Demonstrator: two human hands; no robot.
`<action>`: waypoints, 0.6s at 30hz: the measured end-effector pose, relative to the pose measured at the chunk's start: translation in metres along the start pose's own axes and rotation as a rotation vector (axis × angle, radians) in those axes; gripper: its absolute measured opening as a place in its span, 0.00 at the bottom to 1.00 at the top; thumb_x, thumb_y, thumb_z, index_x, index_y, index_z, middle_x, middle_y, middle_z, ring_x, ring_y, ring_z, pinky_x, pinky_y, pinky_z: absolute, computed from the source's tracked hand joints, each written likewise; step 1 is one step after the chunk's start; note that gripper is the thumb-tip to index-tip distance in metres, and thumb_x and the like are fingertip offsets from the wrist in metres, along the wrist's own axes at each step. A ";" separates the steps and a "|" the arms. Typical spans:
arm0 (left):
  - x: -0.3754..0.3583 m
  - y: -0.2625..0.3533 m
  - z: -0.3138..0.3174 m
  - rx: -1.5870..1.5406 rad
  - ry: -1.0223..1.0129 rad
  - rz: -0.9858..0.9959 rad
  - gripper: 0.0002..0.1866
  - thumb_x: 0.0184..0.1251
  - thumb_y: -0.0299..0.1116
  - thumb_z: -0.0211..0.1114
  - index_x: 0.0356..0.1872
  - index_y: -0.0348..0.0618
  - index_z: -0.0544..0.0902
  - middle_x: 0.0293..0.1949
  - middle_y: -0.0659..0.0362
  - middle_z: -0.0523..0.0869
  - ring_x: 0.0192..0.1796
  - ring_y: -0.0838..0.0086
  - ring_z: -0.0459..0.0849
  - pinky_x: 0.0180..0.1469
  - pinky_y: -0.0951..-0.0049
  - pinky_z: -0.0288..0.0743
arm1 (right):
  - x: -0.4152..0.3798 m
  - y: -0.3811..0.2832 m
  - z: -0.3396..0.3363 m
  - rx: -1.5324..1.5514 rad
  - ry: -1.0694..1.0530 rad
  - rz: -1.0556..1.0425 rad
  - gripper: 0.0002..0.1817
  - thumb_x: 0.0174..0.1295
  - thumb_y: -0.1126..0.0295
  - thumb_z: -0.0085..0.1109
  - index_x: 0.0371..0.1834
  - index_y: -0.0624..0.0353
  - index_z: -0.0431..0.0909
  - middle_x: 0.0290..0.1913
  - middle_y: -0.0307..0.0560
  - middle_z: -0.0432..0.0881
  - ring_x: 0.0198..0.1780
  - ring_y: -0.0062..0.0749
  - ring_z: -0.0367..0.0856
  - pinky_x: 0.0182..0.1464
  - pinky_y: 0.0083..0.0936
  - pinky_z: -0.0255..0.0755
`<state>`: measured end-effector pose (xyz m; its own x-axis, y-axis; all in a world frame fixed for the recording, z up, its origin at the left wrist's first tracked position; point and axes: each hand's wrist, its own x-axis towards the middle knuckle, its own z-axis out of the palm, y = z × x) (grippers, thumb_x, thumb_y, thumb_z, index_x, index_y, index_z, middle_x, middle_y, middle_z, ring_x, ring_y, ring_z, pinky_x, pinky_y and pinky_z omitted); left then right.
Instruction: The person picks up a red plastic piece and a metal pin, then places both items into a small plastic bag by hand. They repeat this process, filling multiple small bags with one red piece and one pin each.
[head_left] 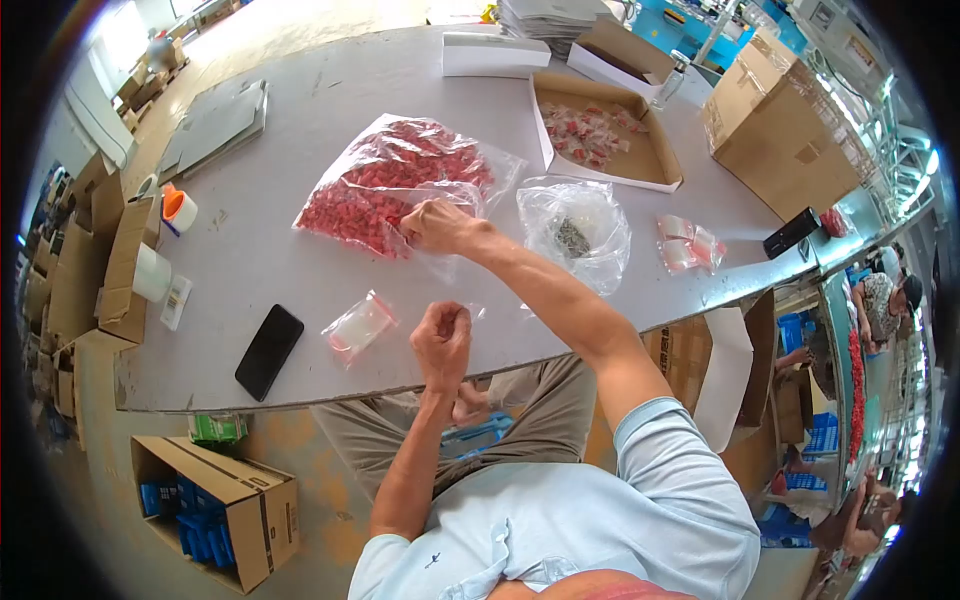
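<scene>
The right hand [437,226] reaches into the bag of red pieces [395,180] (fingers hidden, grip unclear); the left hand [441,340] is clenched, contents unseen.

The right hand [437,226] stretches out, arm nearly straight, fingers curled at the big red-filled bag [400,180]. The left hand [441,335], loosely fisted, hangs nearer the body, short of that bag.

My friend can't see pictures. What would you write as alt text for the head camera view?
A person seated at a grey table reaches the right hand into a big clear bag of small red pieces, while the left hand is closed near a small plastic bag. A black phone and a shallow cardboard tray also lie on the table.
</scene>
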<state>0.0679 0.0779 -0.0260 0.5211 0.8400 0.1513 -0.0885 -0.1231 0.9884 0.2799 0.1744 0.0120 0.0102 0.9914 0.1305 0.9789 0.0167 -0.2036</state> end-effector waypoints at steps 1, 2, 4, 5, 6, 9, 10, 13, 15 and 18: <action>-0.001 0.001 -0.001 0.003 -0.006 0.007 0.00 0.72 0.20 0.67 0.39 0.35 0.84 0.29 0.63 0.86 0.29 0.85 0.81 0.31 0.81 0.79 | -0.002 -0.002 0.000 0.026 -0.010 0.020 0.05 0.60 0.70 0.61 0.33 0.59 0.84 0.38 0.58 0.88 0.44 0.53 0.88 0.50 0.44 0.80; 0.000 0.000 0.000 0.002 -0.007 0.012 0.00 0.72 0.20 0.67 0.39 0.35 0.84 0.29 0.63 0.86 0.29 0.85 0.81 0.31 0.81 0.79 | -0.007 -0.002 0.000 0.034 0.033 0.004 0.04 0.60 0.71 0.61 0.31 0.60 0.83 0.37 0.57 0.87 0.43 0.53 0.88 0.49 0.46 0.80; -0.001 -0.002 0.000 0.017 0.015 0.015 0.01 0.72 0.20 0.67 0.39 0.34 0.84 0.29 0.63 0.86 0.28 0.85 0.82 0.31 0.81 0.79 | -0.019 -0.009 -0.011 0.092 0.096 0.033 0.03 0.59 0.73 0.63 0.33 0.60 0.83 0.37 0.57 0.88 0.42 0.53 0.88 0.47 0.45 0.80; -0.001 -0.001 0.000 0.016 0.019 0.017 0.01 0.72 0.20 0.67 0.39 0.34 0.84 0.29 0.63 0.86 0.28 0.85 0.82 0.31 0.81 0.79 | -0.026 -0.013 -0.018 0.152 0.156 0.061 0.03 0.59 0.74 0.64 0.34 0.60 0.84 0.37 0.57 0.88 0.41 0.52 0.88 0.45 0.45 0.81; -0.001 0.001 -0.001 0.002 0.024 0.014 0.01 0.72 0.21 0.67 0.39 0.34 0.84 0.29 0.63 0.86 0.28 0.85 0.82 0.31 0.80 0.80 | -0.034 -0.018 -0.022 0.151 0.154 0.058 0.03 0.59 0.74 0.64 0.34 0.60 0.84 0.37 0.57 0.88 0.41 0.52 0.88 0.45 0.45 0.81; 0.000 -0.008 0.003 0.032 0.061 0.052 0.02 0.72 0.22 0.68 0.40 0.34 0.85 0.30 0.62 0.87 0.29 0.84 0.83 0.32 0.80 0.80 | -0.067 -0.033 -0.041 0.355 0.397 -0.028 0.04 0.58 0.77 0.67 0.36 0.60 0.85 0.38 0.55 0.88 0.37 0.42 0.88 0.41 0.37 0.81; -0.001 -0.013 0.001 0.084 0.090 0.091 0.02 0.72 0.23 0.69 0.40 0.34 0.85 0.30 0.62 0.87 0.30 0.84 0.84 0.32 0.79 0.81 | -0.081 -0.041 -0.049 0.480 0.432 0.035 0.05 0.60 0.77 0.67 0.38 0.60 0.86 0.37 0.51 0.88 0.37 0.35 0.87 0.40 0.32 0.81; -0.001 -0.004 0.003 0.081 0.098 0.051 0.03 0.72 0.25 0.69 0.40 0.35 0.85 0.29 0.63 0.87 0.30 0.84 0.84 0.32 0.79 0.81 | -0.127 -0.046 -0.032 0.972 0.367 0.236 0.04 0.67 0.77 0.67 0.42 0.61 0.84 0.35 0.39 0.85 0.36 0.19 0.83 0.38 0.20 0.78; -0.003 0.004 0.003 0.075 0.113 0.016 0.03 0.71 0.25 0.69 0.39 0.35 0.85 0.29 0.64 0.87 0.30 0.85 0.83 0.32 0.79 0.80 | -0.156 -0.065 -0.044 1.246 0.316 0.388 0.03 0.69 0.77 0.66 0.43 0.61 0.84 0.32 0.34 0.84 0.32 0.14 0.79 0.34 0.17 0.75; -0.002 0.014 0.003 0.077 0.123 -0.008 0.03 0.71 0.25 0.70 0.39 0.35 0.85 0.28 0.64 0.87 0.30 0.85 0.84 0.33 0.79 0.80 | -0.187 -0.081 -0.050 1.288 0.312 0.423 0.03 0.70 0.76 0.67 0.43 0.61 0.84 0.32 0.37 0.84 0.31 0.14 0.80 0.32 0.16 0.74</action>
<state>0.0681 0.0726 -0.0121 0.4131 0.8990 0.1455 -0.0171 -0.1521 0.9882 0.2088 -0.0186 0.0525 0.4663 0.8846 0.0097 0.0173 0.0018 -0.9998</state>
